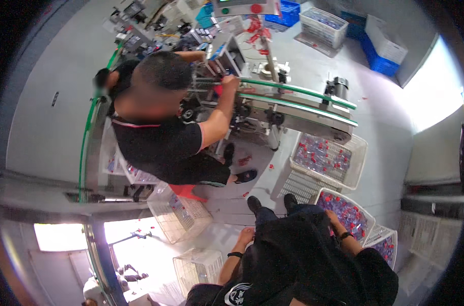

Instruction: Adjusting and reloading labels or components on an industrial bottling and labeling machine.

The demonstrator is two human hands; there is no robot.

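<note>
My left hand (246,235) hangs beside my left thigh, a dark band round its wrist. Its fingers point down and are mostly hidden, and no object shows in it. On the other side, my right hand (335,220) hangs at my right hip, next to a white crate (365,235) filled with small clear containers with red caps (348,210). A dark watch or band circles that wrist. The fingers of this hand are too small and hidden to read; whether it touches the crate I cannot tell.
A person in a black shirt (155,148) works at a conveyor (303,99) with green edges. Another white crate of red-capped containers (362,163) stands under its end. Further white crates (163,224) are at left; a blue crate (382,65) is at back right.
</note>
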